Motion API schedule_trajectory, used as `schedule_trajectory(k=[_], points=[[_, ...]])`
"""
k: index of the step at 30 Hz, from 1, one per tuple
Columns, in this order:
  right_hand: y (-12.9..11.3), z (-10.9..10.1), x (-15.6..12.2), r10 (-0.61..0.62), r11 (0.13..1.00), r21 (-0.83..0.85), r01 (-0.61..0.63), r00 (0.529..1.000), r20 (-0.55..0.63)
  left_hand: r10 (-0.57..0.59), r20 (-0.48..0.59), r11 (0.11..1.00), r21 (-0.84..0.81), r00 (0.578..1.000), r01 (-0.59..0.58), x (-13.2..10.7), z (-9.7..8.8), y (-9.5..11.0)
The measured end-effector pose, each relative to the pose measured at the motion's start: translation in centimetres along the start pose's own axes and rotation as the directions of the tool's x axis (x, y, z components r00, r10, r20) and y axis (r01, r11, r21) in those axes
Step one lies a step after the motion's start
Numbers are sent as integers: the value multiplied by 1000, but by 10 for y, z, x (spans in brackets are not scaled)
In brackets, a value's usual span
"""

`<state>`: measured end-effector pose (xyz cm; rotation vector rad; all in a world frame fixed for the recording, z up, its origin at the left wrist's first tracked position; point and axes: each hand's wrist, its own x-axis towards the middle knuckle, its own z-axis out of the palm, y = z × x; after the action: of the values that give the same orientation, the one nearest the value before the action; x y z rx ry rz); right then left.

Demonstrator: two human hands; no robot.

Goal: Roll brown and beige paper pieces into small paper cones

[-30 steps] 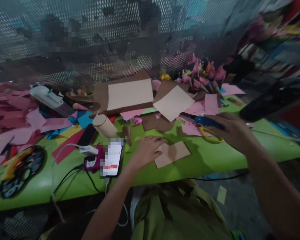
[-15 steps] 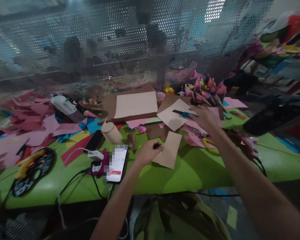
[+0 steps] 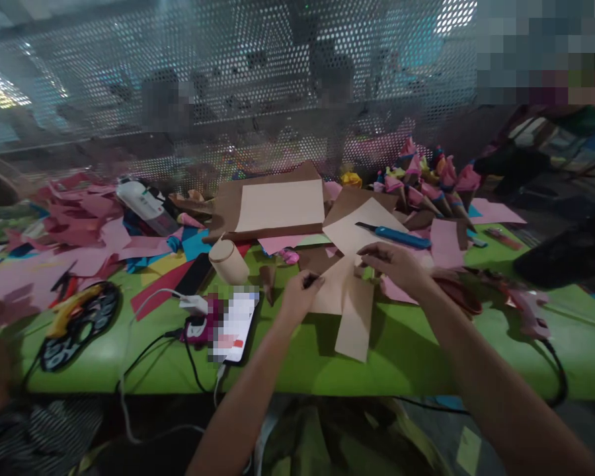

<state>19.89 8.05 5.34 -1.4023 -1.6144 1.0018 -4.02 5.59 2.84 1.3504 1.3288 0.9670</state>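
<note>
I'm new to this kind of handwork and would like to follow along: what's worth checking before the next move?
1. Left hand on the tan paper: ok, fingers at its left part.
2. Right hand gripping it: cannot tell; fingertips are at the paper, grip unclear.
3. Blue cutter out of the hands: ok, lying beyond them.
4. Cutter blade retracted: cannot tell; a dark tip shows past the blue.
5. Space beyond the hands clear: not ok; cutter and pale sheet lie there.

Perforated screen (image 3: pixel 248 86), green table (image 3: pixel 416 350), floor (image 3: pixel 449 426) seemingly grey
</note>
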Motion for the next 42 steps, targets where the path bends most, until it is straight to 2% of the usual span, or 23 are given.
schedule_trajectory(k=[2,4,6,8,10,13,17,20,26,34,42], points=[[1,2,-4,8,995,-103,-1,998,63,9,-66,998,-64,998,-13,0,-1,-1],[1,4,-9,-22,977,-203,59,984,179,12,-115,993,-118,993,-26,0,-2,-3],[2,6,-12,-58,959,-252,134,957,286,-2,-145,987,-159,989,-22,0,-3,-4],[2,7,-14,-78,948,-267,173,940,332,-26,-169,982,-191,985,-7,-1,-4,-6],[2,8,-16,-75,960,-235,153,948,308,-56,-189,974,-227,980,11,-2,-5,-7],[0,11,-19,-4,997,-80,23,973,231,-87,-192,954,-300,978,26,-3,-3,-8],[-6,22,-22,96,980,138,-140,955,281,-65,-122,934,-357,990,18,-4,4,-7],[-10,29,-24,146,947,237,-215,950,275,-48,-64,946,-324,997,25,-7,6,-4],[-12,25,-24,141,939,285,-193,971,193,-56,18,966,-250,998,59,-9,4,2],[-12,24,-24,180,920,327,-216,974,137,-18,25,958,-285,1000,24,-9,5,2],[-7,21,-24,204,915,330,-233,972,120,-58,33,957,-284,998,65,-13,3,7]])
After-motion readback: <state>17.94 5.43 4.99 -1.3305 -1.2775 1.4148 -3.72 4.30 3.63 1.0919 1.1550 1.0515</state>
